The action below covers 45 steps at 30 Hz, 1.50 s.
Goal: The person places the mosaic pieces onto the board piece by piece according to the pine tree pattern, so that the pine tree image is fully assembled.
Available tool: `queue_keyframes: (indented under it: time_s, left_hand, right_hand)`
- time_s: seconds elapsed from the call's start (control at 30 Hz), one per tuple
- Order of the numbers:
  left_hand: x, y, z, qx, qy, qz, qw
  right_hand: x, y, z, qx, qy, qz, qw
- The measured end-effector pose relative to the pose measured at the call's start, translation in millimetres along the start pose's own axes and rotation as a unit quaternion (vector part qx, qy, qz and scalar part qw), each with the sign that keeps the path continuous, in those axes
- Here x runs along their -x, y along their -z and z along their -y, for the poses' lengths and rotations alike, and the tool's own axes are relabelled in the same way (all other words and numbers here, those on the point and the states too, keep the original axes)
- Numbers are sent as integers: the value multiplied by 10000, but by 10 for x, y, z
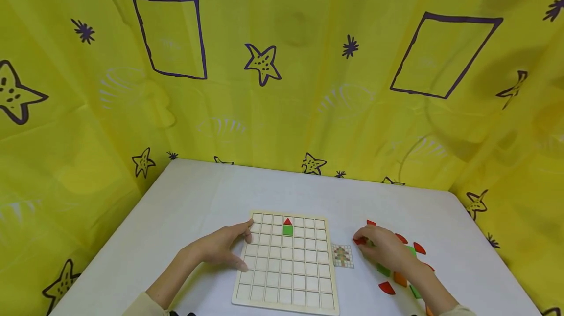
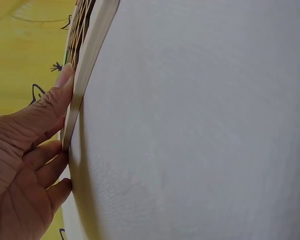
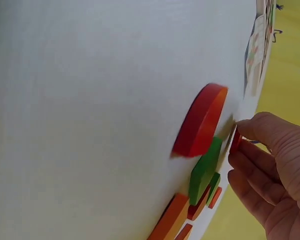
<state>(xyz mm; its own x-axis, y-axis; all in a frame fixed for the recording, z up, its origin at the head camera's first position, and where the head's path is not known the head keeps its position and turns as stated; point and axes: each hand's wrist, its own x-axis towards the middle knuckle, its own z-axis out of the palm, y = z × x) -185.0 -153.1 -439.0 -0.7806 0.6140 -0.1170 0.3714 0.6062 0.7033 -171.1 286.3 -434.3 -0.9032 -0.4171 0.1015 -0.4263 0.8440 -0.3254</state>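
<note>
My left hand [image 1: 222,245] rests along the left edge of a wooden grid board [image 1: 269,279], its thumb and index finger spread apart at the frame. In the left wrist view the thumb touches the board's edge and the other fingers lie against its side. A red triangle [image 1: 288,221] sits in the board's top row, directly above a green square [image 1: 288,230]. To the right of the board, my right hand [image 1: 383,246] pinches a red wooden piece [image 3: 235,141] between thumb and fingertips, close over the table. Fingers hide most of that piece's outline.
A small pattern card [image 1: 342,256] with a tree-like picture lies against the board's right side. Around and under my right hand lie several loose pieces: a red fan-shaped piece [image 1: 387,288], an orange piece [image 1: 400,279], a green piece [image 1: 383,270]. A yellow curtain [image 1: 282,125] surrounds the white table [image 1: 198,189].
</note>
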Motion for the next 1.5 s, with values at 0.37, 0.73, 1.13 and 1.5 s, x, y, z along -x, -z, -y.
queue_keyframes:
  time_s: [0.37,0.73,1.13,1.5]
  left_hand:
    - [48,-38,31,-51,-89,-153,9998]
    - [80,-55,71,-27,-153,-266,9995]
    - [71,-56,54,-3,-153,-267,9995]
    - [66,-52,39,18,-110,-254,9996]
  right_hand:
    - [-145,-87,357,-598,220,-416,9971]
    - [-420,-314,702,-689,584,-372,9952]
    - [-719,-461,998,-483,984,-124,9939]
    - [-867,-535,1000,39,1160,-409,9924]
